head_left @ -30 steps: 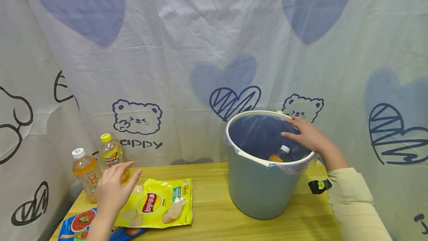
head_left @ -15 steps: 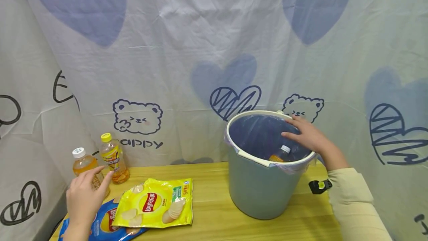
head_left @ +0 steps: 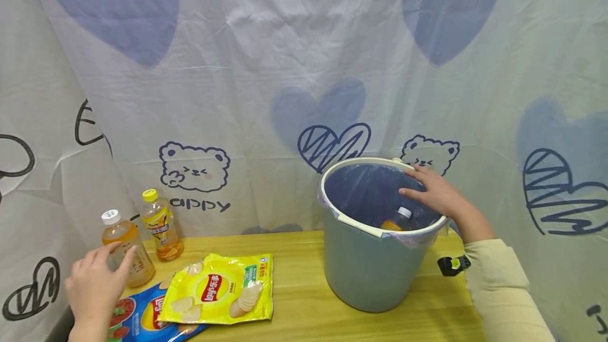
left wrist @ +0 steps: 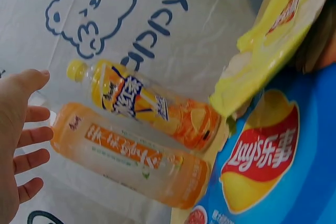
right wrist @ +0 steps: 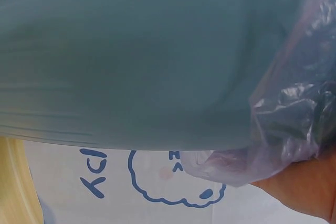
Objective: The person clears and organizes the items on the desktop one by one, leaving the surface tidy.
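Left hand [head_left: 97, 286], fingers spread and empty, stands just beside the white-capped bottle [left wrist: 128, 156], which a careless knock could topple into the yellow-capped bottle [left wrist: 149, 103] beyond; right hand [head_left: 434, 191] overlies the bucket [head_left: 370, 265], grip indeterminable.

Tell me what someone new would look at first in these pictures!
Probably the big grey-blue bucket, standing on the right of the table with a white-capped bottle inside. Next might come the bright yellow chip bag, lying partly over a blue bag to the left, with two drink bottles standing near them. Big blue hearts and cartoon bears on the cloth behind are eye-catching too.
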Motion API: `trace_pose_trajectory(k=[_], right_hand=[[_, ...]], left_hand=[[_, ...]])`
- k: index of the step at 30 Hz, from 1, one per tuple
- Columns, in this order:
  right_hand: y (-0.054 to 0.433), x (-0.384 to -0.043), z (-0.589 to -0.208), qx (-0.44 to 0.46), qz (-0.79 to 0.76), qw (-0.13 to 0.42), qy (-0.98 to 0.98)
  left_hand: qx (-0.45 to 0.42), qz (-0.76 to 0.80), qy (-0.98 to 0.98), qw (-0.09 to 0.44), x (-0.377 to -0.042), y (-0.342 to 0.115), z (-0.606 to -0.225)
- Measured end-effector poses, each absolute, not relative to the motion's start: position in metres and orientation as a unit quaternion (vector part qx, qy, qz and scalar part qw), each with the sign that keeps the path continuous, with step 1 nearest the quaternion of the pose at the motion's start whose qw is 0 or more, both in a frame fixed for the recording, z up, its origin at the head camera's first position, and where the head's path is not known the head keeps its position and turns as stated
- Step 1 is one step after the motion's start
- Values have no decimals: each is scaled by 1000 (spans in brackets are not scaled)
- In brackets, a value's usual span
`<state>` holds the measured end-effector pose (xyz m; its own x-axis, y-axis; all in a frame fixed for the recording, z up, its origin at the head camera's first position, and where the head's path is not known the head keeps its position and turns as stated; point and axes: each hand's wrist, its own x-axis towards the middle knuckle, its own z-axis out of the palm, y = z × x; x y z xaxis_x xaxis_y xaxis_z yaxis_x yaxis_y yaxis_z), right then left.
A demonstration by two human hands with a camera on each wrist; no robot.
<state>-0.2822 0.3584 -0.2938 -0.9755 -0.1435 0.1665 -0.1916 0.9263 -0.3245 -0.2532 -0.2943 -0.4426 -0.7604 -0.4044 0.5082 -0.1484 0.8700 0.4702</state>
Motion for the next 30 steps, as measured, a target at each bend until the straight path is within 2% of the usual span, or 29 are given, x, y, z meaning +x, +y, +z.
trace_pose_trajectory(k=[10, 15, 25, 30], right_hand=[[359, -282, -295, 89, 177, 73, -978], [360, -281, -296, 86, 177, 74, -978], [360, -280, -296, 89, 175, 80, -977], [360, -281, -296, 89, 173, 81, -978]], left_hand=[[234, -218, -926, 203, -258, -312, -441], [249, -222, -930, 154, -264, -317, -442], [252, -211, -939, 105, -281, -321, -438], [248, -208, -941, 97, -289, -323, -436]])
